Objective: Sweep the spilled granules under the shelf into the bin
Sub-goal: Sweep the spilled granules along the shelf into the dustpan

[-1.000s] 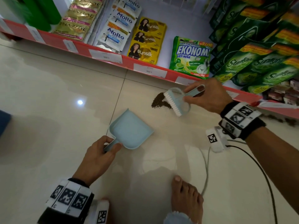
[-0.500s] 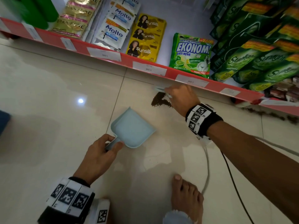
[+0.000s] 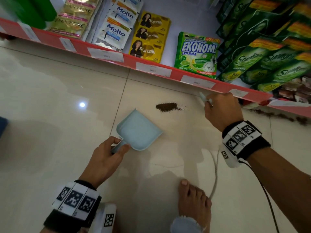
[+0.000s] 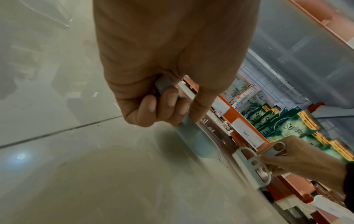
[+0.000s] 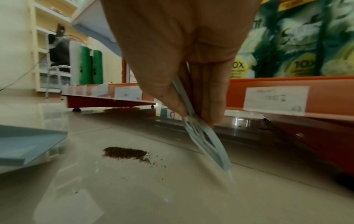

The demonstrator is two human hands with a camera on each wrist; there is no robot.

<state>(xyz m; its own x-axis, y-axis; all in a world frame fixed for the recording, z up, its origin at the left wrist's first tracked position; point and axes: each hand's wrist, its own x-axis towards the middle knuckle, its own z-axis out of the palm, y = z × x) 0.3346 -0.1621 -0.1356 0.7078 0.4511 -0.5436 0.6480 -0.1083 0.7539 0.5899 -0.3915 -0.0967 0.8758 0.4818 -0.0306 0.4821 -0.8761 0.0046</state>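
Since a second ago the right hand (image 3: 222, 111) has swung the brush (image 3: 202, 97) from on top of the granule pile (image 3: 167, 107) out to the pile's 3 o'clock, by the shelf edge (image 3: 198, 82); pile now exposed, dustpan (image 3: 139, 130) barely shifted.

Head view: left hand (image 3: 104, 161) wraps the dustpan handle, pan flat on the floor (image 3: 50, 98), mouth toward 1 o'clock, pile just beyond the lip, not touching. More granules (image 3: 276, 115) trail under the shelf at 3 o'clock. Right hand grips the brush, mostly hidden behind the hand. Bare foot (image 3: 193, 199) at 6 o'clock.

Left wrist view: fingers (image 4: 153, 106) curled round the pan handle (image 4: 184, 121); right hand (image 4: 298, 157) holds the brush (image 4: 249, 163) at 4 o'clock, by the shelf.

Right wrist view: thumb and fingers pinch the brush (image 5: 203, 136), its tip down at the floor; pile (image 5: 124, 153) at 9 o'clock of the tip, dustpan (image 5: 25, 145) further along at 9.
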